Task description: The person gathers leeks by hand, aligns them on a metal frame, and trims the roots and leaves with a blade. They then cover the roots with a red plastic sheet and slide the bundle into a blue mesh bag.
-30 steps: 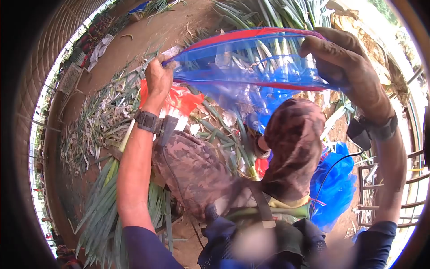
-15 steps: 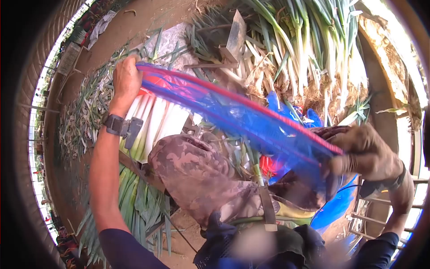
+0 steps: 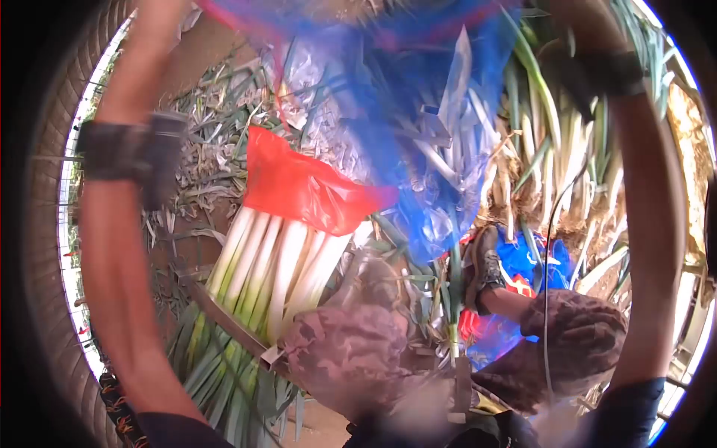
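Observation:
A thin blue plastic bag (image 3: pixel 418 82) with a pinkish-red rim spreads across the top of the view, blurred by motion. Both arms reach up beside it. Only the base of my left hand (image 3: pixel 158 37) shows past the dark wristband, near the bag's rim; its fingers are cut off by the top edge. My right hand (image 3: pixel 586 26) is likewise cut off, its fingers out of frame. Below the bag, a bundle of leeks (image 3: pixel 261 261) lies with its white ends inside a red plastic bag (image 3: pixel 306 183) and its green leaves toward the lower left.
More leeks with roots (image 3: pixel 567 149) lie at the upper right. Leaf scraps (image 3: pixel 216 142) cover the ground at left. A metal bar (image 3: pixel 231 321) crosses beside the bundle. My camouflage-clad knees (image 3: pixel 351 340) and a shoe (image 3: pixel 485 261) are below, with a blue and red bag near the shoe.
Both arms have swung upward and forward, carrying the blue bag from over my lap to the top of the view. More of the red bag on the leek bundle shows.

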Available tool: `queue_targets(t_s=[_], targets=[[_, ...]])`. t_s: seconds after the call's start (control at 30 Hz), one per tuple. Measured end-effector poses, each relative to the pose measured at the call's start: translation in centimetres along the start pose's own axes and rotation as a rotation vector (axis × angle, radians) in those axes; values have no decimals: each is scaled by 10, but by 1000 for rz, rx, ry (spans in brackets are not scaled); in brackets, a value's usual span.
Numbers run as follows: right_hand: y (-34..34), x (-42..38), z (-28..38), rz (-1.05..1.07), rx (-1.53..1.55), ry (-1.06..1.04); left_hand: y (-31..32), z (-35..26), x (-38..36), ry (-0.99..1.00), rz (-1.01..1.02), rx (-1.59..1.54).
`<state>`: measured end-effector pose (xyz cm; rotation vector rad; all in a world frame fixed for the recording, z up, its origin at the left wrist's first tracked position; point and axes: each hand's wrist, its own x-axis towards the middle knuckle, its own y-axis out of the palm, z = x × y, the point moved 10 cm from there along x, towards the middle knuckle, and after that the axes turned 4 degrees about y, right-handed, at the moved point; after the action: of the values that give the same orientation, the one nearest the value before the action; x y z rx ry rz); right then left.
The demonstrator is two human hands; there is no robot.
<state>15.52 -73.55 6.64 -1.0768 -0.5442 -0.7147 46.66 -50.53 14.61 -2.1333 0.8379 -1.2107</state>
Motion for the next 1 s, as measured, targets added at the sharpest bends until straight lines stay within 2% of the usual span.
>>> queue_targets(t_s=[0.03, 0.1, 0.13, 0.2, 0.27, 0.3, 0.33, 0.37, 0.4, 0.43, 0.47, 0.5, 0.53, 0.57, 0.6, 0.63, 0.67, 0.7, 0.73, 0.8, 0.83, 0.87, 0.9, 0.93, 0.97, 1.0], targets=[[-24, 21, 19, -222, -108, 26, -14, -6, -2, -83, -187, -288], [-33, 31, 64, -490, -185, -63, 11, 27, 1, -94, -117, -167], [-19, 28, 79, -545, -186, -104, 24, 46, 0, -87, -62, -54], [46, 19, 82, -499, -115, -98, 42, 88, -20, -75, 54, 175], [176, -20, 41, -194, 56, 171, 55, 141, -56, -65, 191, 410], [257, -52, 13, 21, 137, 366, 100, 239, -97, -328, 525, 363], [324, -92, -4, 206, 212, 526, 113, 266, -138, -499, 589, 223], [389, -150, -16, 473, 370, 860, 125, 287, -177, -667, 642, 80], [427, -195, -14, 619, 385, 886, 120, 328, -205, -681, 662, 78], [458, -235, -9, 615, 632, 953, 113, 375, -239, -704, 763, -69], [487, -270, 0, 747, 730, 845, 114, 396, -263, -722, 856, -215], [486, -287, 11, 782, 834, 982, 120, 383, -268, -733, 878, -215], [479, -302, 29, 812, 933, 1115, 120, 365, -282, -988, 877, -201], [472, -318, 40, 812, 935, 1124, 116, 347, -302, -1237, 858, -183], [455, -316, 50, 681, 1009, 978, 115, 332, -306, -1235, 857, -183], [432, -301, 67, 546, 1072, 827, 112, 318, -301, -1140, 834, -163], [416, -300, 77, 541, 1067, 822, 109, 304, -293, -1043, 808, -144], [391, -293, 80, 547, 1059, 1074, 107, 293, -287, -964, 835, -73], [372, -297, 88, 547, 1042, 1327, 99, 307, -291, -958, 828, -73], [344, -275, 121, 402, 1116, 1216, 79, 343, -286, -659, 875, 223], [333, -258, 139, 333, 1015, 1071, 74, 329, -284, -653, 768, 164], [323, -240, 164, 505, 710, 801, 70, 321, -285, -645, 763, 166], [317, -221, 193, 465, 648, 556, 66, 325, -293, -669, 807, 262], [318, -217, 215, 347, 577, 397, 60, 325, -298, -693, 850, 361], [331, -225, 226, 340, 550, 377, 57, 294, -292, -570, 839, 462], [332, -217, 233, 332, 526, 357, 55, 295, -291, -565, 833, 469]])
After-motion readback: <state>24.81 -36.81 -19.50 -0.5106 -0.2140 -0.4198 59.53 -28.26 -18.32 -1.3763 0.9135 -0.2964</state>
